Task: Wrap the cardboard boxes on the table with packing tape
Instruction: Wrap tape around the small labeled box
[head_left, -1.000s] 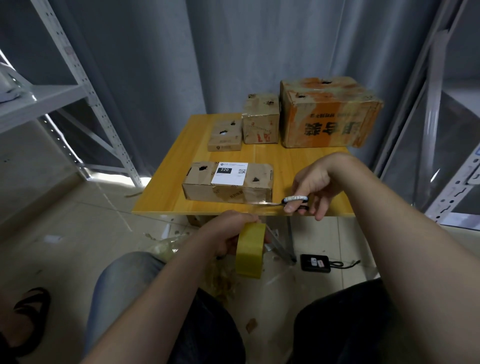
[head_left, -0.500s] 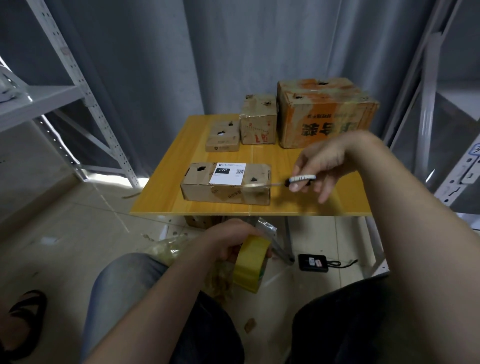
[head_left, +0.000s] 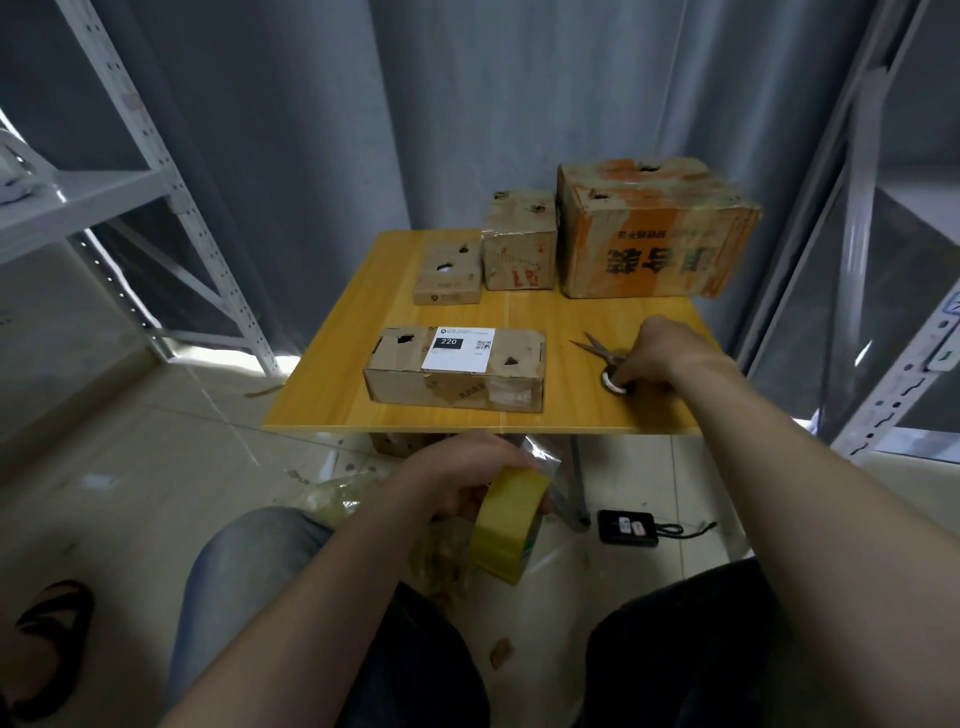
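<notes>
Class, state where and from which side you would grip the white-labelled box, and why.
Probably grip the white-labelled box at mid-length, from above, thumb on the near long face, fingers on the far one: it lies flat and is narrow front to back.

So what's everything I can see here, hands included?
labelled box: one, brown, table front
small flat box: one, brown, table back left
middle box: one, brown, table back
large box: one, orange-brown, table back right
table: one, yellow, centre
scissors: one, metal, table right
tape roll: one, yellow, below table edge
black device: one, black, floor by table leg
left rack: one, white, left side
right rack: one, white, right side
curtain: one, grey, behind table
sandal: one, black, floor lower left
left hand: one, grips tape roll
right hand: one, holds scissors' handle
</notes>
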